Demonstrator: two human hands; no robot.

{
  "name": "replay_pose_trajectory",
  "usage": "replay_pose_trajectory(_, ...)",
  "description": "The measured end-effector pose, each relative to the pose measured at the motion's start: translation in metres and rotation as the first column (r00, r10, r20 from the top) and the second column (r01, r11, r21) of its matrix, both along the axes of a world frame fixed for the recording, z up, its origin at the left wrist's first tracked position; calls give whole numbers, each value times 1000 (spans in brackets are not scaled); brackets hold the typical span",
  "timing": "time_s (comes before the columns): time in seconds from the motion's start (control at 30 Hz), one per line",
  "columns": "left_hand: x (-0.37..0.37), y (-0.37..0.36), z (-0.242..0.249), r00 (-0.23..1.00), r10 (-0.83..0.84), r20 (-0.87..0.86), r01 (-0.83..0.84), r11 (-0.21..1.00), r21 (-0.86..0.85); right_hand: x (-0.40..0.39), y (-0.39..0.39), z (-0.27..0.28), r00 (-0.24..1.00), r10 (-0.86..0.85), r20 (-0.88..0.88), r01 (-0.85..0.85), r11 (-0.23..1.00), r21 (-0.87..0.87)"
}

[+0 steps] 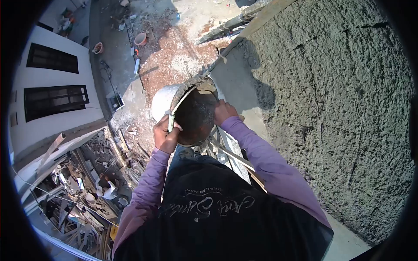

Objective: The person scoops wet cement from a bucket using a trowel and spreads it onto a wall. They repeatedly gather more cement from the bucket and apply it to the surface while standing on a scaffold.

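Observation:
In front of my body a mortar-caked bucket (195, 116) is held, its dark, stained interior facing me. My left hand (164, 135) is closed at the bucket's left side, by the pale grip of its handle (171, 123). On the opposite side, my right hand (224, 112) is closed around the bucket's edge, close to the wall. Just beyond the bucket, and partly hidden by it, shows a white rounded container (164, 102). Thick grey mortar coats the handle's arc over the bucket.
A rough mortar-covered wall (335, 113) rises on my right, with a smoother strip (239, 78) beside it. Planks (237, 156) lie under me. Far below are pinkish tubs (140, 39), rubble and scrap wood (82, 217). A person (106, 188) is at lower left.

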State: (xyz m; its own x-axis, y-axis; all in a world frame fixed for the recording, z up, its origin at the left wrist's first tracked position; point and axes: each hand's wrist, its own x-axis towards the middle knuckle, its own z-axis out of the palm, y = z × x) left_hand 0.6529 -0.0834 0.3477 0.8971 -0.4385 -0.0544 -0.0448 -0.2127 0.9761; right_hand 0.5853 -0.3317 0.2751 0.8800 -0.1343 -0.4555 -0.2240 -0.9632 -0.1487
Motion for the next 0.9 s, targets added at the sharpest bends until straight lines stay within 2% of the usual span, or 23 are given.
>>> replay_pose_trajectory(0.07,-2,-19,12,998,-28,59,29,999,-28,-20,30,5,996,59,71,-58,998,-15)
replay_pose_trajectory(0.1,-1,-29,20,999,-21,36,24,997,-75,-28,41,8,991,89,103,-87,996,-25)
replay_pose_trajectory(0.13,4,-33,25,989,-53,136,56,998,-21,-42,35,20,974,129,189,-132,991,4)
replay_pose_trajectory(0.2,4,-38,36,988,-98,121,101,995,-23,-76,-9,60,907,210,364,-240,970,38)
replay_pose_trajectory(0.27,-5,-40,43,971,-183,153,190,981,-32,-92,-39,79,906,175,386,-199,980,23)
replay_pose_trajectory(0.37,-22,-53,57,931,-281,232,297,954,-35,-88,-61,59,994,-59,88,60,998,-7)
replay_pose_trajectory(0.43,-24,-60,63,919,-317,235,328,945,-6,-88,-44,29,992,-111,62,91,962,257)
replay_pose_trajectory(0.5,-22,-61,62,916,-348,202,353,936,11,-93,-15,-13,983,-174,67,122,872,474)
replay_pose_trajectory(0.57,-17,-61,50,932,-329,156,331,944,11,-101,13,-24,969,-223,104,118,793,598)
replay_pose_trajectory(0.73,-20,-32,22,985,-171,3,171,984,43,-116,38,11,951,-269,153,72,673,736)
replay_pose_trajectory(0.83,-28,-12,5,995,-59,-75,64,996,58,-112,37,-7,974,-225,2,169,736,655)
replay_pose_trajectory(0.9,-30,1,-6,993,14,-115,-7,998,60,-112,42,-12,971,-228,78,138,794,592)
